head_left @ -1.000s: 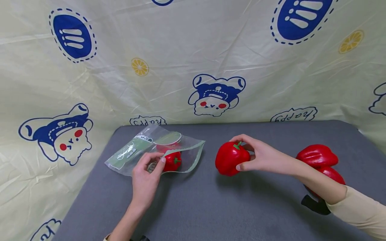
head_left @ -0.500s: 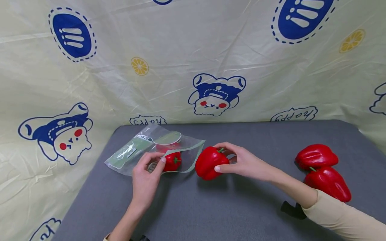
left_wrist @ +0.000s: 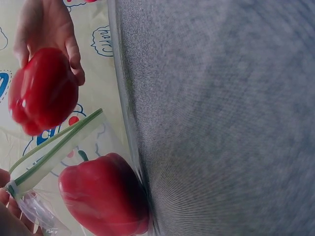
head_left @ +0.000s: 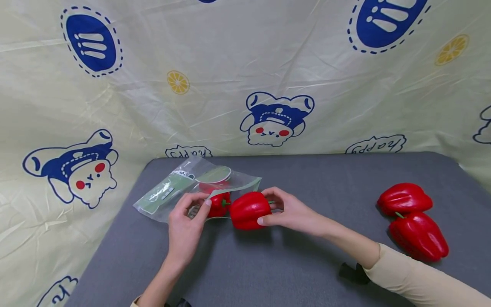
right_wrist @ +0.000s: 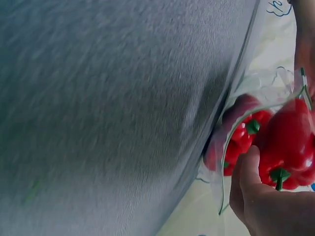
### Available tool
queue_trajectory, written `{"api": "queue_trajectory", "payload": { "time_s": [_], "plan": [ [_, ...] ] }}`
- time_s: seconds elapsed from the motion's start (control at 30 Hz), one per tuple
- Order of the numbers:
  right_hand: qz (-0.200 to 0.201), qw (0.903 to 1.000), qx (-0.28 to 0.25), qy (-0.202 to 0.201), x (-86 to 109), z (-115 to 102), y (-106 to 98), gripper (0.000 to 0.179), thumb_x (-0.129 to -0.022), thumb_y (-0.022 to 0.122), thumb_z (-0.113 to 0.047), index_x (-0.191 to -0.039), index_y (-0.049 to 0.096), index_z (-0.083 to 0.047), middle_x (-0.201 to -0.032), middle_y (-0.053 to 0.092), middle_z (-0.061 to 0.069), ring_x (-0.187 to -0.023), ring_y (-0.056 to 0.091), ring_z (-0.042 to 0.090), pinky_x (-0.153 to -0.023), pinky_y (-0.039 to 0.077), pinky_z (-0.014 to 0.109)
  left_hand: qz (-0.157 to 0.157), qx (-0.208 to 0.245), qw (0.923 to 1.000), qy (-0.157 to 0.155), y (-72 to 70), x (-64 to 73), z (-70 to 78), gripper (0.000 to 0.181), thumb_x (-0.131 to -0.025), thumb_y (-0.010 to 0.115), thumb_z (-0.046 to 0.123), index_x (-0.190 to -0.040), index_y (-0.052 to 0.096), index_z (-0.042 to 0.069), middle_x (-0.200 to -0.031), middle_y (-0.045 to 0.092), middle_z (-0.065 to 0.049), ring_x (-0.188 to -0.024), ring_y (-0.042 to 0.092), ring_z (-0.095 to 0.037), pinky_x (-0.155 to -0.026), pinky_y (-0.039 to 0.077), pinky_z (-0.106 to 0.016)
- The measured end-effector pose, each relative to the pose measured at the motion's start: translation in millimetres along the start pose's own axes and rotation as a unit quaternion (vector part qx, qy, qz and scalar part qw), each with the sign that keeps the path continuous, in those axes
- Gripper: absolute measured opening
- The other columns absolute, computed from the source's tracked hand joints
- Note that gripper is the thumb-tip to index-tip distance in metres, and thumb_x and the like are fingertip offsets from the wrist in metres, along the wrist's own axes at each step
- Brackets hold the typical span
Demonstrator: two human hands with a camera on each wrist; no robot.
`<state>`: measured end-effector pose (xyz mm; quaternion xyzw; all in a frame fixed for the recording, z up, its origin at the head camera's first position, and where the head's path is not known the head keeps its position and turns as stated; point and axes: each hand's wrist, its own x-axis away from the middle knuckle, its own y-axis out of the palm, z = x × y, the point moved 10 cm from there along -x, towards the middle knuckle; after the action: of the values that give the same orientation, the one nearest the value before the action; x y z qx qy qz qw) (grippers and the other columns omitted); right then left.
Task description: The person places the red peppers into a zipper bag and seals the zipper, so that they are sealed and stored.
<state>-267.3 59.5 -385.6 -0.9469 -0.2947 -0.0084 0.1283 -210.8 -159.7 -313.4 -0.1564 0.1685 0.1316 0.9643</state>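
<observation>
My right hand grips a glossy red bell pepper by its stem end, fingers above and thumb below. The pepper is right at the mouth of a clear zip bag with a green-edged opening. With thumb and fingers my left hand pinches the bag's upper edge, lifting it so the mouth gapes. Another red bell pepper with a green stem lies inside the bag, partly behind my left fingers. In the right wrist view, more red peppers show through the plastic beyond the held one.
Two more red bell peppers, one behind and one in front, lie on the grey table at the right. A patterned cream cloth hangs behind the table's far edge.
My right hand has carried the pepper leftward from the middle of the table to the bag's mouth, where it now overlaps the opening. My left hand keeps its pinch on the bag.
</observation>
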Motion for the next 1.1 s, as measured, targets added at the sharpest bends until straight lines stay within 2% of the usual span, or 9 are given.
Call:
{"api": "queue_trajectory", "payload": {
  "time_s": [0.17,0.33,0.6,0.83,0.9,1.0,1.1],
  "plan": [
    [0.017,0.9988,-0.031,0.033,-5.7,8,7,0.064,-0.084,0.078,-0.023,-0.135,0.045,-0.007,-0.129,0.054,0.012,-0.116,0.055,0.031,-0.088,0.053,0.047,0.0,0.0,1.0,0.004,0.8,0.1,0.4,0.015,-0.09,0.068,0.001,-0.105,0.07,0.003,-0.093,0.061,-0.006,-0.088,0.057,-0.017,-0.08,0.051,-0.031],
    [0.031,0.9982,-0.042,0.031,-13.0,6,11,0.063,-0.083,0.078,-0.023,-0.135,0.046,-0.008,-0.13,0.054,0.011,-0.116,0.055,0.03,-0.088,0.053,0.047,-0.003,-0.005,1.0,0.006,1.5,0.2,2.4,0.015,-0.09,0.068,0.002,-0.105,0.07,0.003,-0.093,0.061,-0.006,-0.088,0.057,-0.017,-0.08,0.052,-0.031],
    [0.025,0.9977,-0.056,0.029,-22.9,6,26,0.067,-0.084,0.078,-0.021,-0.14,0.044,-0.009,-0.132,0.053,0.01,-0.116,0.055,0.031,-0.086,0.054,0.046,-0.003,-0.01,0.9998,0.017,2.6,1.6,1.3,0.016,-0.09,0.068,0.003,-0.107,0.07,0.003,-0.095,0.062,-0.006,-0.089,0.057,-0.019,-0.079,0.051,-0.026],
    [0.059,0.9967,-0.05,0.024,-27.8,5,29,0.067,-0.081,0.08,-0.023,-0.138,0.048,-0.012,-0.129,0.055,0.008,-0.111,0.055,0.031,-0.083,0.055,0.046,-0.008,0.0,0.9998,0.016,5.0,-2.7,-27.4,0.022,-0.088,0.074,0.011,-0.109,0.07,0.011,-0.099,0.062,0.0,-0.092,0.059,-0.016,-0.078,0.055,-0.028],
    [0.063,0.9964,-0.052,0.023,-28.7,5,32,0.067,-0.08,0.081,-0.023,-0.138,0.048,-0.011,-0.129,0.055,0.008,-0.111,0.055,0.031,-0.083,0.055,0.047,-0.008,0.001,0.9997,0.023,5.2,-3.1,-30.7,0.022,-0.088,0.075,0.014,-0.109,0.071,0.013,-0.099,0.062,0.001,-0.092,0.059,-0.016,-0.078,0.055,-0.029],
    [0.07,0.9962,-0.047,0.02,-29.8,5,34,0.068,-0.079,0.081,-0.023,-0.137,0.049,-0.011,-0.128,0.055,0.008,-0.111,0.055,0.03,-0.082,0.055,0.046,-0.007,0.0,0.9994,0.033,4.9,-3.0,-31.0,0.021,-0.088,0.075,0.015,-0.109,0.071,0.015,-0.099,0.063,0.002,-0.092,0.059,-0.015,-0.078,0.055,-0.029],
    [0.078,0.9962,-0.037,0.016,-31.8,5,35,0.069,-0.079,0.082,-0.025,-0.137,0.049,-0.011,-0.128,0.055,0.007,-0.111,0.054,0.03,-0.081,0.055,0.045,-0.006,-0.006,0.9996,0.028,4.5,-0.2,-16.9,0.02,-0.087,0.074,0.008,-0.107,0.071,0.01,-0.098,0.063,-0.001,-0.091,0.059,-0.016,-0.078,0.055,-0.028]
  ]
}}
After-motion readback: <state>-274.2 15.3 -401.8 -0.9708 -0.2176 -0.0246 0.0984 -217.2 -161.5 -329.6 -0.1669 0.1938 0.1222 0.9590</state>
